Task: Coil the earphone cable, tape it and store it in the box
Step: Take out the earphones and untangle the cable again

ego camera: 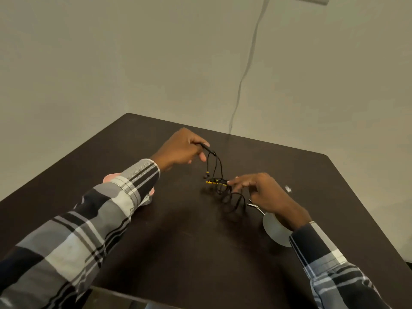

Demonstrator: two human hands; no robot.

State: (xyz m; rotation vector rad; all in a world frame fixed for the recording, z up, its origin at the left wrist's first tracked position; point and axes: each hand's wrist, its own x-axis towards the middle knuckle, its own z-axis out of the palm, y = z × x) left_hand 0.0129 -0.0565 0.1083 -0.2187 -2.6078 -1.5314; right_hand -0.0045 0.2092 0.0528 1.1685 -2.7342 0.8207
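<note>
While pinched at one end by the left hand [180, 148] and lifted clear of the dark table [178, 241], hangs in thin black loops, the earphone cable [217, 168], toward the middle of the tabletop. Left thumb and forefinger closed narrowly on a stiff black stub of the cable, at about eleven o'clock from the table's centre. One earbud [206, 175] dangling free below that pinch, not touching the surface as far as can be told. Lower down, at roughly two o'clock from centre, fingertips of the right hand [260, 190] touching or lightly nipping the cable next to a yellow-and-black part [215, 182]; whether truly gripped or only steadied cannot be told. Further slack lying in loose curls on the table toward four o'clock, just beside the right wrist.

Judged very light, limp and springy: likely to sag, twist and tangle rather than hold any shape, and slick enough to slip through a loose pinch. Best taken at the firmer parts, the stub or the yellow-and-black piece, never tugged by the earbuds or thin joints, which look fragile. Coiling barely begun.

Pale round object [276, 230], possibly the tape, partly hidden under the right forearm at five o'clock. Pink-and-white object [111, 177], perhaps the box, mostly covered by the left sleeve at nine o'clock.
</note>
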